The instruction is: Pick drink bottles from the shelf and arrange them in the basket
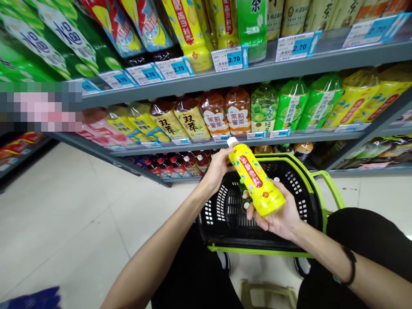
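At centre frame, above a black shopping basket [225, 206] with green rim, a full yellow drink bottle [257, 180], probably weighty, rigid and slick, best gripped mid-body, lies tilted in the right hand [283, 214], fingers curled under its base, while the left hand [219, 165] pinches near its white cap.

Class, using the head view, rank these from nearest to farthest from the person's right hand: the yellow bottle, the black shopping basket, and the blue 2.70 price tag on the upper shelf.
1. Yellow bottle: held in the right hand.
2. Black shopping basket: just behind and below that hand.
3. Blue 2.70 price tag: far up on the upper shelf edge.
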The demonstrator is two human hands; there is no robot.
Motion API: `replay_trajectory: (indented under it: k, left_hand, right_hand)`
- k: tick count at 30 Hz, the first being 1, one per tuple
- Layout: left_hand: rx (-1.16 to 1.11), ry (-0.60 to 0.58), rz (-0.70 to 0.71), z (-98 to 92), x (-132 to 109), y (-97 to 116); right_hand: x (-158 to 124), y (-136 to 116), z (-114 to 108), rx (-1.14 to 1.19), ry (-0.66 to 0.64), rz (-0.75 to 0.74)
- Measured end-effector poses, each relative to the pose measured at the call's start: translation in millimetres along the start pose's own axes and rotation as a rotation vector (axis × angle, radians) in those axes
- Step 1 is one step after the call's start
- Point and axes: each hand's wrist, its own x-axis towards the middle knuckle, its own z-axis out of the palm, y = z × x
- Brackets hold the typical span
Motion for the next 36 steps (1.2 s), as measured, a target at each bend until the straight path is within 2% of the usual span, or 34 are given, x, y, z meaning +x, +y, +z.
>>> replay_trajectory:
  k: [4,8,11,18,22,24,27,29,31,33,36]
  left_hand:
    - [0.019,0.087,-0.086,-2.8,4.6,-3.7]
    - [-0.086,0.034,-0.187,-9.5,12.1,-5.4]
    - [-0.105,-0.014,-0.204,-12.2,15.0,-5.8]
    - [-0.090,0.039,-0.182,-15.4,17.2,-8.6]
    - [-0.068,0.024,-0.153,-19.1,19.5,-7.9]
    - [-0.048,0.014,-0.115,-21.9,21.1,-8.3]
    - [0.062,-0.054,-0.002,-31.1,23.8,-10.7]
    - [0.252,-0.103,0.109,-39.8,24.7,-12.0]
    - [0.450,-0.122,0.202,-47.3,23.5,-11.6]
    - [0.554,-0.170,0.218,-51.1,20.2,-9.1]
    - [0.609,-0.348,0.177,-48.9,13.7,-2.0]
  right_hand:
    - [-0.9,-1.8,3.0,-0.019,-0.049,-0.004]
    - [-3.4,-5.1,19.5,-0.133,-0.014,-0.030]
    - [-2.7,-0.8,26.7,-0.215,0.060,-0.078]
    - [4.1,14.5,16.0,-0.469,0.196,-0.246]
    - [5.8,17.3,7.7,-0.732,0.338,-0.307]
    - [4.1,15.9,4.8,-0.957,0.425,-0.335]
    - [-0.4,8.6,3.1,-1.380,0.505,-0.361]
    - [-2.5,2.4,2.0,-1.586,0.516,-0.324]
    - [-2.7,-2.0,-1.1,-1.687,0.519,-0.290]
    - [-1.4,-3.2,-7.0,-1.738,0.501,-0.260]
    - [1.5,-0.7,-16.8,-1.807,0.473,-0.145]
